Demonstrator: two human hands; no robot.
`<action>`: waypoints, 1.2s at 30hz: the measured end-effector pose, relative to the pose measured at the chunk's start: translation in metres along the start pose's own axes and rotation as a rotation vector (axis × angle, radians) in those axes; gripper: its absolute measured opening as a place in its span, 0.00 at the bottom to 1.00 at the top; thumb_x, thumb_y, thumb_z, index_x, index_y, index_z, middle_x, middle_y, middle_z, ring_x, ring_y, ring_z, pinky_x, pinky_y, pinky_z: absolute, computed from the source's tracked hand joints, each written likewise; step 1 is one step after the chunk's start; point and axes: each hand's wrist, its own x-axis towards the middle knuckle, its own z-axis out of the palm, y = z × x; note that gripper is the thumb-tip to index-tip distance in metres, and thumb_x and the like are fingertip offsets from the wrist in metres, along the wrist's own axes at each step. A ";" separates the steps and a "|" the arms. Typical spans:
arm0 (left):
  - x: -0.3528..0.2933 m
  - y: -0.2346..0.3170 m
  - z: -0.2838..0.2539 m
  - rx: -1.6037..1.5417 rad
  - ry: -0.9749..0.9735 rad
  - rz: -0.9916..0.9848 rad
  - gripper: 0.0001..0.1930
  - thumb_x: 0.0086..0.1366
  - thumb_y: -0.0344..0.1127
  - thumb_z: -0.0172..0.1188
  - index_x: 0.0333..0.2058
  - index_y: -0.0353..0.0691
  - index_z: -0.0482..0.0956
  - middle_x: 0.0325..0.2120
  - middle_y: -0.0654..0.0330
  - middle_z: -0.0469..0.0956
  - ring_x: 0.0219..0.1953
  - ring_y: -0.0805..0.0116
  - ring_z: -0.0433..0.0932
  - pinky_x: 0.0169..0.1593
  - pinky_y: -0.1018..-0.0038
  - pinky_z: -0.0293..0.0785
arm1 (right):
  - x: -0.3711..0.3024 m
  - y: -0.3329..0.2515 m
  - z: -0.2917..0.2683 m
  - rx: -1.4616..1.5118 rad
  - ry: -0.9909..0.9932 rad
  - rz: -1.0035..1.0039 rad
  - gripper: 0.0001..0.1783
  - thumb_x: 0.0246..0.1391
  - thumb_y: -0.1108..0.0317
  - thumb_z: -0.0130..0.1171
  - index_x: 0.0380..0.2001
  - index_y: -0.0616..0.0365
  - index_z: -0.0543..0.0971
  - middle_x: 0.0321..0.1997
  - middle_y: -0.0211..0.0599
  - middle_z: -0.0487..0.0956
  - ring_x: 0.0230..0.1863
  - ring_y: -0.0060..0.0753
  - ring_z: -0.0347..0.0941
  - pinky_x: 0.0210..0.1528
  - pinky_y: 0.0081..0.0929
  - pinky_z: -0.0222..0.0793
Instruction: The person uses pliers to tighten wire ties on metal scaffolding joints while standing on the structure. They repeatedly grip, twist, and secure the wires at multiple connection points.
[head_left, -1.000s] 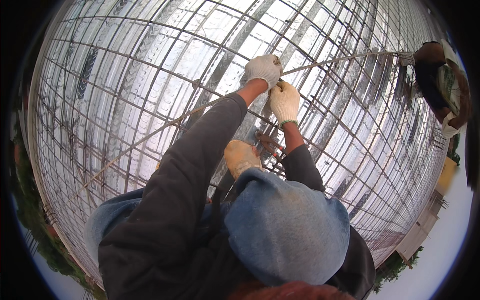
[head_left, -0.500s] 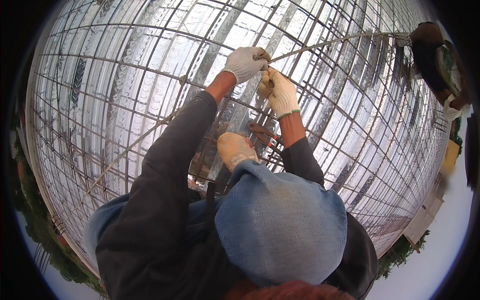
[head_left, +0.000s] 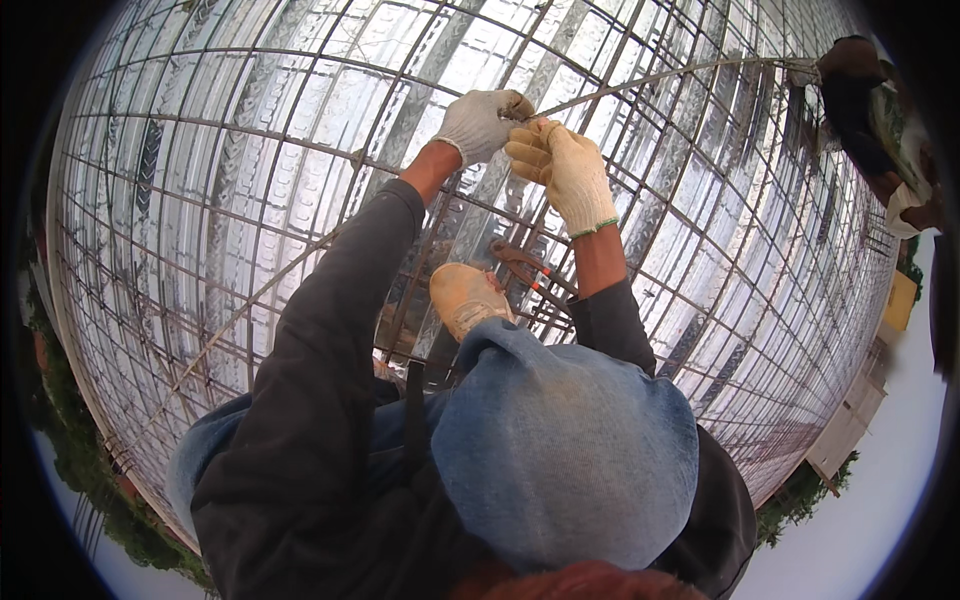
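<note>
My left hand (head_left: 482, 125), in a whitish knit glove, is closed on a thin tan cord (head_left: 650, 80) that runs from its fingertips toward the upper right. Close beside it my right hand (head_left: 562, 170), in a cream glove with a green cuff edge, pinches with thumb and forefinger at the cord's near end. What lies between those fingertips is too small to make out. The right hand's other fingers are curled loosely. Below the hands, a pair of pincers (head_left: 525, 265) with orange bands on its handles rests on the steel bar grid (head_left: 290, 135), next to my shoe (head_left: 468, 300).
Under the grid lies shiny ribbed metal decking (head_left: 225, 250). A similar cord (head_left: 270, 285) stretches down left past my left forearm. My denim-covered knee (head_left: 565, 450) fills the lower middle. Another person (head_left: 860, 110) is at the upper right, by the cord's far end.
Both hands have shifted slightly up, the left one a little leftward. My right hand has turned, its lower fingers opening out more. The pincers and shoe stay nearly in place.
</note>
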 end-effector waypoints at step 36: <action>-0.009 0.004 0.005 0.013 0.053 -0.026 0.20 0.71 0.52 0.69 0.54 0.49 0.91 0.44 0.55 0.93 0.48 0.58 0.91 0.55 0.62 0.84 | 0.038 0.020 -0.050 -1.139 -0.038 -0.889 0.16 0.60 0.72 0.70 0.51 0.54 0.91 0.44 0.38 0.90 0.43 0.41 0.89 0.49 0.37 0.85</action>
